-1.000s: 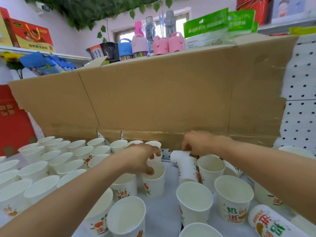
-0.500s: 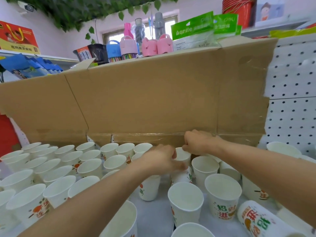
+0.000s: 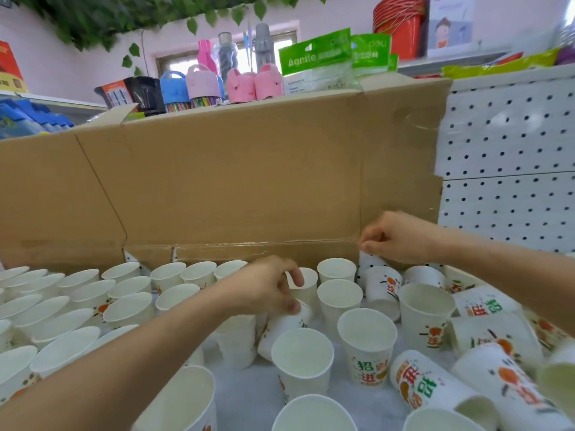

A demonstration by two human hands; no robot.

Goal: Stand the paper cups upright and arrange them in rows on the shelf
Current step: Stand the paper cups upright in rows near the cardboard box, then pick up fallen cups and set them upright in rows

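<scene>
Green packet (image 3: 314,57) reads "Agnite"; cup (image 3: 370,365) printed 招进.

White paper cups (image 3: 367,346) bear green and red characters (plus orange fruit); brown cardboard (image 3: 242,181) behind, white pegboard (image 3: 507,169) dotted black.

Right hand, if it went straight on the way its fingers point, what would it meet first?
Probably the cardboard sheet. The right hand points its curled fingers left and away, at the sheet's taped lower edge. Depth is unclear, so they may already touch it.
</scene>
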